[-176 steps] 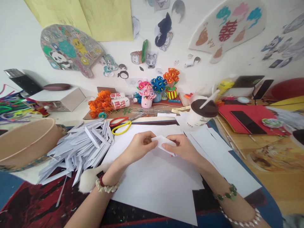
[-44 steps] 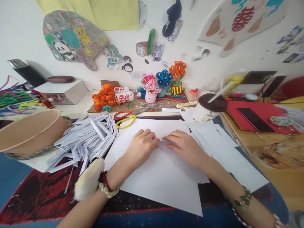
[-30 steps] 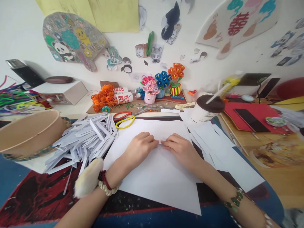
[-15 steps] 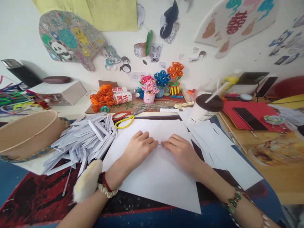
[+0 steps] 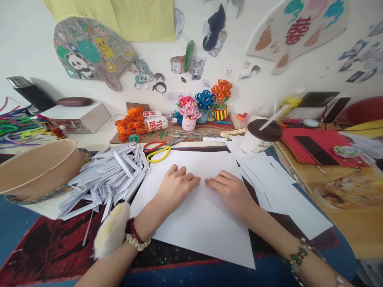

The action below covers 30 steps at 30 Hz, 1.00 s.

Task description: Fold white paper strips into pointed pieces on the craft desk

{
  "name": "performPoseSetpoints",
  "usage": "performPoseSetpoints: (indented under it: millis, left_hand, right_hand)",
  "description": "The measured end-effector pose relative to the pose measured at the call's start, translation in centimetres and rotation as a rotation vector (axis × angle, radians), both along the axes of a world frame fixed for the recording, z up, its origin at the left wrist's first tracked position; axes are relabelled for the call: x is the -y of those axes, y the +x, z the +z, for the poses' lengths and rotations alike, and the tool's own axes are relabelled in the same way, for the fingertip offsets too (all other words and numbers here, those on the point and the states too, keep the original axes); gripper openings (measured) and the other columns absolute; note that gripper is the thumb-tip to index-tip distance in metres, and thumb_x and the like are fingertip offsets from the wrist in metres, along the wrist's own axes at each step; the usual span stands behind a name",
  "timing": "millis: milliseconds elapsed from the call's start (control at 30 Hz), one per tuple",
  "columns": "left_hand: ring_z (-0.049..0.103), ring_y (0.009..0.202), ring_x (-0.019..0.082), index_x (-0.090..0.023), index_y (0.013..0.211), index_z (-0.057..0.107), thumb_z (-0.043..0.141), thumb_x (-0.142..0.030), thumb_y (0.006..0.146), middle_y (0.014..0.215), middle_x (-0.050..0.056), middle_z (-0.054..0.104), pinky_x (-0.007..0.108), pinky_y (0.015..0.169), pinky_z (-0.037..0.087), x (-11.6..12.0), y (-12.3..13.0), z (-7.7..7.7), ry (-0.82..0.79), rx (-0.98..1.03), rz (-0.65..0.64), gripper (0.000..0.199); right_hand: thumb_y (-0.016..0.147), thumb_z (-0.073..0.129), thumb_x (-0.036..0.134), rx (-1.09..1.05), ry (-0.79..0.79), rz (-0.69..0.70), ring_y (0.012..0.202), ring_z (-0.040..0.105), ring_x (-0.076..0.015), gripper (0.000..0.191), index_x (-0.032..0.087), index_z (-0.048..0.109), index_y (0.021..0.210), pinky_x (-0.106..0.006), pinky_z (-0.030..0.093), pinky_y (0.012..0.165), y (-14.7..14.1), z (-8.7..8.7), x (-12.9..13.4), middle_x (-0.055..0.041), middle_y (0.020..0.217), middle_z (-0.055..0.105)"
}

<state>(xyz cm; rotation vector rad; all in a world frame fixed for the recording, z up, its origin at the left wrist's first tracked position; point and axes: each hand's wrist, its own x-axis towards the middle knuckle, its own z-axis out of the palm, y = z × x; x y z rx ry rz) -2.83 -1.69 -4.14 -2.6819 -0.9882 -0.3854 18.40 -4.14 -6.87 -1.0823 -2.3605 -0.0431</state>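
Observation:
My left hand (image 5: 176,186) and my right hand (image 5: 229,189) face each other over a large white sheet of paper (image 5: 203,235). Both have curled fingers, with the fingertips pressed down and a small gap between the hands. A faint edge of a small white piece of paper (image 5: 202,185) shows in that gap; most of it is hidden under the fingers and blends with the sheet. To the left of my left hand lies a heap of folded white paper strips (image 5: 110,175). Flat white paper slips (image 5: 269,179) lie to the right of my right hand.
Scissors (image 5: 158,152) with red and yellow handles lie beyond the sheet. A lidded cup with a straw (image 5: 260,137) stands at the back right. A round tan basin (image 5: 38,167) is at left. Handmade flower pots (image 5: 189,121) and a phone (image 5: 315,150) sit farther back.
The view has shifted slightly. The gap between my fingertips has widened a little, my right fingertips now being slightly farther from the left ones.

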Motion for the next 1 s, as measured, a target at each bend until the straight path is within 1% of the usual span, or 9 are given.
performPoseSetpoints:
  millis: [167, 300, 467, 533, 667, 767, 867, 933, 1000]
  left_hand:
    - [0.056, 0.074, 0.019, -0.027, 0.093, 0.069, 0.062, -0.026, 0.09, 0.071, -0.004, 0.07, 0.035, 0.068, 0.027, 0.1, 0.1, -0.1, -0.031, 0.034, 0.056, 0.008]
    - [0.06, 0.073, 0.019, -0.024, 0.098, 0.068, 0.061, -0.02, 0.09, 0.071, -0.003, 0.07, 0.035, 0.067, 0.029, 0.4, 0.1, 0.0, -0.04, -0.013, 0.062, 0.012]
    - [0.063, 0.061, 0.016, -0.022, 0.104, 0.065, 0.057, -0.02, 0.091, 0.078, -0.003, 0.071, 0.032, 0.056, 0.029, 0.7, 0.1, 0.2, -0.198, -0.07, 0.105, 0.015]
    - [0.065, 0.063, 0.017, -0.022, 0.107, 0.063, 0.057, -0.02, 0.092, 0.082, -0.003, 0.071, 0.031, 0.054, 0.03, 0.7, 0.1, 0.2, -0.247, -0.09, 0.106, 0.017]
    - [0.067, 0.067, 0.018, -0.018, 0.108, 0.061, 0.051, -0.015, 0.093, 0.087, 0.0, 0.071, 0.03, 0.054, 0.036, 0.2, 0.2, 0.8, -0.276, -0.142, 0.057, 0.019]
    - [0.065, 0.064, 0.018, -0.014, 0.094, 0.064, 0.05, -0.01, 0.091, 0.082, 0.003, 0.069, 0.03, 0.054, 0.039, -0.1, 0.8, 1.7, -0.268, -0.237, -0.032, 0.015]
    - [0.064, 0.063, 0.02, -0.012, 0.077, 0.062, 0.049, -0.004, 0.088, 0.075, 0.007, 0.065, 0.032, 0.054, 0.04, 0.2, 1.7, 2.2, -0.23, -0.332, -0.128, 0.018]
    - [0.064, 0.065, 0.021, -0.012, 0.075, 0.062, 0.048, -0.002, 0.086, 0.074, 0.008, 0.064, 0.033, 0.054, 0.041, 0.7, 2.1, 2.1, -0.203, -0.353, -0.149, 0.02]
    - [0.064, 0.067, 0.022, -0.011, 0.077, 0.062, 0.046, -0.001, 0.086, 0.076, 0.01, 0.063, 0.033, 0.054, 0.043, 1.1, 2.2, 1.9, -0.184, -0.351, -0.134, 0.021]
  right_hand:
    - [0.095, 0.047, 0.008, -0.007, 0.046, -0.071, 0.072, 0.052, -0.0184, 0.025, 0.012, 0.071, 0.089, -0.03, 0.044, 0.059, -0.4, 0.2, 0.5, -0.0065, 0.073, 0.068]
    - [0.093, 0.049, 0.007, 0.024, 0.075, -0.124, 0.07, 0.051, -0.0184, 0.024, 0.01, 0.072, 0.092, -0.03, 0.044, 0.058, -0.7, 0.2, 0.9, -0.0054, 0.068, 0.068]
    - [0.095, 0.049, 0.013, 0.04, 0.056, -0.195, 0.063, 0.048, -0.0175, 0.025, 0.012, 0.073, 0.091, -0.029, 0.042, 0.053, -0.7, 0.1, 1.1, -0.0025, 0.06, 0.065]
    - [0.095, 0.051, 0.016, 0.038, 0.041, -0.224, 0.061, 0.047, -0.0167, 0.022, 0.014, 0.073, 0.092, -0.029, 0.041, 0.051, -0.8, 0.1, 1.2, -0.001, 0.059, 0.064]
    - [0.094, 0.048, 0.008, 0.195, 0.116, -0.23, 0.064, 0.05, -0.0177, 0.024, 0.011, 0.072, 0.093, -0.03, 0.041, 0.055, -1.0, 0.2, 1.4, -0.0031, 0.063, 0.063]
    - [0.087, 0.049, -0.001, 0.373, 0.184, -0.158, 0.07, 0.053, -0.0198, 0.023, 0.009, 0.07, 0.091, -0.032, 0.042, 0.058, -1.3, 0.6, 1.4, -0.0076, 0.074, 0.065]
    - [0.081, 0.053, -0.005, 0.502, 0.171, -0.091, 0.072, 0.054, -0.0206, 0.023, 0.012, 0.068, 0.08, -0.033, 0.042, 0.06, -1.7, 1.0, 1.2, -0.0092, 0.078, 0.065]
    - [0.079, 0.054, -0.005, 0.547, 0.149, -0.079, 0.072, 0.054, -0.0207, 0.024, 0.014, 0.066, 0.073, -0.033, 0.042, 0.061, -2.0, 1.2, 1.2, -0.0091, 0.078, 0.064]
    - [0.078, 0.053, -0.006, 0.554, 0.135, -0.095, 0.072, 0.054, -0.0209, 0.024, 0.015, 0.065, 0.074, -0.034, 0.042, 0.062, -2.1, 1.1, 1.3, -0.0089, 0.078, 0.064]
